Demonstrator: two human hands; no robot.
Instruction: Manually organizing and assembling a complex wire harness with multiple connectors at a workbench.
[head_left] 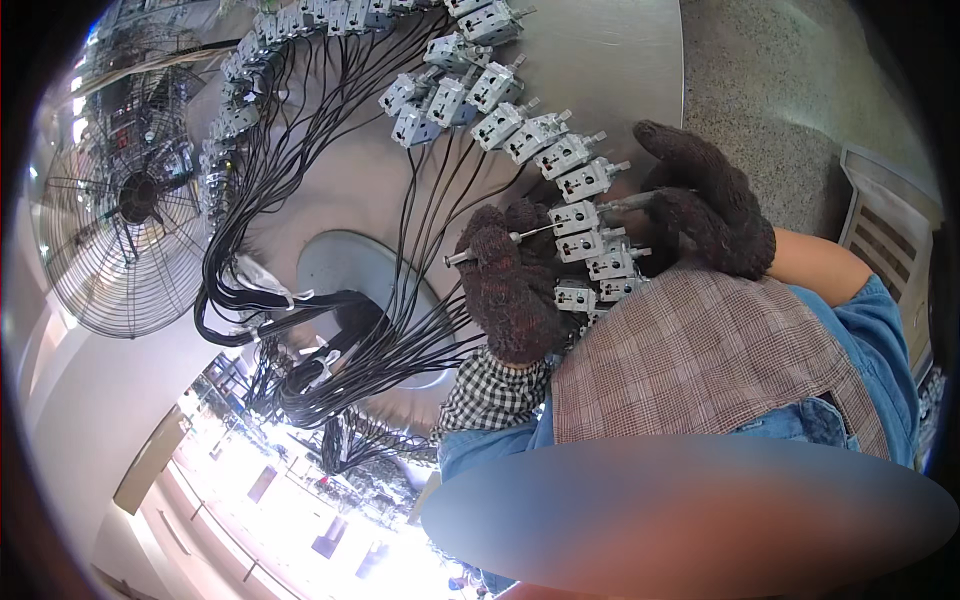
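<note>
Your left hand (503, 295) is clamped on a slim tool (516, 237) at a grey block (574, 218); your right hand's (728, 215) closure cannot be determined.

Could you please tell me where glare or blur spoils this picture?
Head view: glare bleaches the lower left, and a smooth blurred oval covers much of the lower right; same view: the left hand, right hand and grey metal blocks look fairly clear.

two gloved hands (508, 285) (710, 205), one tool (460, 258), one fan (139, 197); dozens of grey blocks (586, 181), many cables (435, 355)
</note>
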